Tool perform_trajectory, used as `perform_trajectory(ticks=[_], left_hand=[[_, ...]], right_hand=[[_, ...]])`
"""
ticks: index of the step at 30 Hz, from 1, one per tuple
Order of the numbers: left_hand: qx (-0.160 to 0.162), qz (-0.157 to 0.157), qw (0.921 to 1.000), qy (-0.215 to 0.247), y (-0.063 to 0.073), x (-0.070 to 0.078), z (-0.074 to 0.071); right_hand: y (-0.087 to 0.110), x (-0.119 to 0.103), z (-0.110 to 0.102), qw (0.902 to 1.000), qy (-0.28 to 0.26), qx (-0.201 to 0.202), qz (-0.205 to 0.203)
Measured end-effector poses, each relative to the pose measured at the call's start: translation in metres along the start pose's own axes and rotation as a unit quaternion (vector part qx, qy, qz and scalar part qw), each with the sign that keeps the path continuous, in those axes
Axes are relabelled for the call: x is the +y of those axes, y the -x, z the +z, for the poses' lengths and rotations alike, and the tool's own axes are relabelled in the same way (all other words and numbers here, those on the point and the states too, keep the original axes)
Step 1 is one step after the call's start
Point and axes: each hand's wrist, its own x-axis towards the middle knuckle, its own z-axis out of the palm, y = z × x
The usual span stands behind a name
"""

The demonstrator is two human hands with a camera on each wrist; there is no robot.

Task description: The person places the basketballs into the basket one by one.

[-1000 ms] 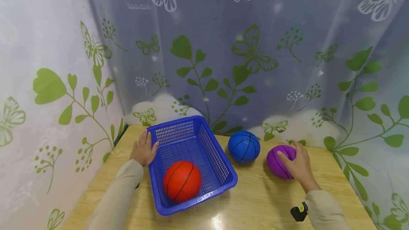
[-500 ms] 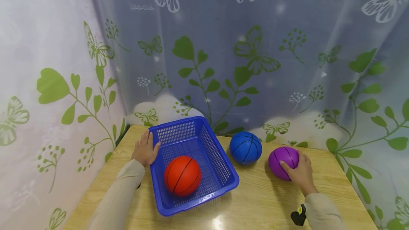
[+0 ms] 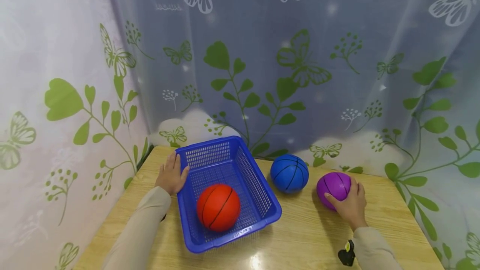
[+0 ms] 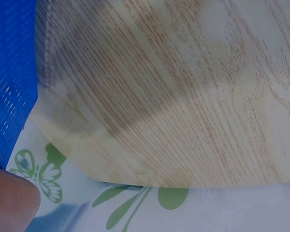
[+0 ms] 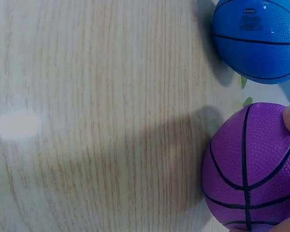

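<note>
A blue plastic basket (image 3: 245, 170) with perforated walls stands on the table, and a red mini basketball (image 3: 218, 207) lies inside it near the front. My left hand (image 3: 171, 175) rests on the basket's left rim with its fingers extended. To the right, my right hand (image 3: 351, 203) grips a purple mini basketball (image 3: 333, 188), thumb on the near side and fingers round its right side. The right wrist view shows that purple ball (image 5: 251, 169) between fingertips at the right edge. Part of a finger (image 4: 12, 200) appears beside the basket wall (image 4: 12, 72) in the left wrist view.
A blue mini basketball (image 3: 289, 174) sits between the basket and the purple ball, near the back edge of the wooden table (image 3: 300, 236). Patterned curtains (image 3: 240, 74) hang behind the table and along both sides.
My right hand's fingers have shifted from the purple ball's top to its right side. In the basket the red ball has rolled slightly back and right. My left hand stays on the rim.
</note>
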Motion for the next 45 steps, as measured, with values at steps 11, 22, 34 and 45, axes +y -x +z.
perform_trajectory(ticks=[11,22,34,45], left_hand=[[0.012,0.006,0.9999,0.003,-0.002,0.0,0.004],[0.012,0.005,0.9999,0.004,-0.003,-0.002,0.007],[0.01,0.006,0.9999,0.004,-0.002,0.001,0.004],[0.012,0.005,0.9999,0.0,-0.003,-0.005,0.007]], right_hand=[[0.005,0.004,0.001,0.9987,-0.014,0.047,0.014],[0.003,0.003,-0.01,0.9977,-0.03,0.054,0.027],[0.003,-0.022,-0.027,0.9946,-0.072,0.074,0.006],[0.001,-0.059,-0.041,0.9885,-0.107,0.096,-0.047]])
